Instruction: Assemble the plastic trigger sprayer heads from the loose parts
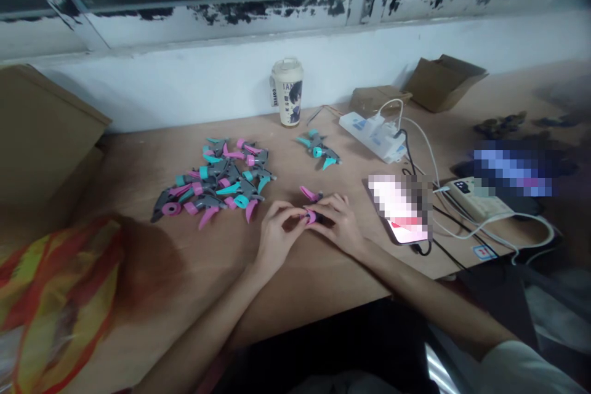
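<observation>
Both hands meet over the table around one trigger sprayer head [310,217] with a pink collar and a pink lever. My right hand [340,226] is closed around its dark body, hiding most of it. With thumb and fingertips together, my left hand [278,231] pinches at the pink collar from the left. To the left lies a loose pile of grey sprayer heads [221,175] with pink or teal levers and collars. Beyond my hands, a couple of teal-and-grey sprayer heads [318,151] lie apart from that pile.
A lidded cup [290,95] stands by the wall. At right are a lit phone [406,221], a white power strip [373,135], a power bank [478,199] and trailing cables. Cardboard boxes [446,83] sit behind. A red-yellow plastic bag [60,301] fills the lower left.
</observation>
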The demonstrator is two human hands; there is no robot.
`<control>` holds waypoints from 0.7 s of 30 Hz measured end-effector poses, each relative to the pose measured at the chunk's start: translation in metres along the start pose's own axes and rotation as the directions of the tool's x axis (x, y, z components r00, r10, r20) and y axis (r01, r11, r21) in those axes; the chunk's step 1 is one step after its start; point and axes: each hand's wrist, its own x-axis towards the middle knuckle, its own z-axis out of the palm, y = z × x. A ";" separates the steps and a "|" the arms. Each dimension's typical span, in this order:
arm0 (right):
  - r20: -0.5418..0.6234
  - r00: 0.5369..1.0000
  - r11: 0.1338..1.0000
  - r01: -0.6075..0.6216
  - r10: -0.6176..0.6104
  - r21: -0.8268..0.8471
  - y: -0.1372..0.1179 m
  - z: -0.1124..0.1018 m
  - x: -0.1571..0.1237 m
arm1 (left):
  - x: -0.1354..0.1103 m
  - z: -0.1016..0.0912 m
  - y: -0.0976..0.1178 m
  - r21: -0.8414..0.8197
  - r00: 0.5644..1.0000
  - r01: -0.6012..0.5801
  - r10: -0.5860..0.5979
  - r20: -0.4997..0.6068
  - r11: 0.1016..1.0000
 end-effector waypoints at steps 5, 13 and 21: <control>0.000 1.000 1.000 -0.005 0.005 -0.005 0.000 -0.001 0.001 | 0.004 -0.004 0.000 0.005 0.996 -0.075 0.075 0.056 0.997; -0.015 0.997 0.997 -0.076 0.076 -0.004 0.000 -0.003 0.003 | 0.002 -0.004 0.002 0.016 0.999 -0.043 0.043 0.024 0.999; 0.014 0.994 0.994 -0.106 0.106 -0.020 0.000 -0.005 0.003 | -0.004 -0.001 0.002 0.045 0.986 -0.163 0.161 0.028 0.986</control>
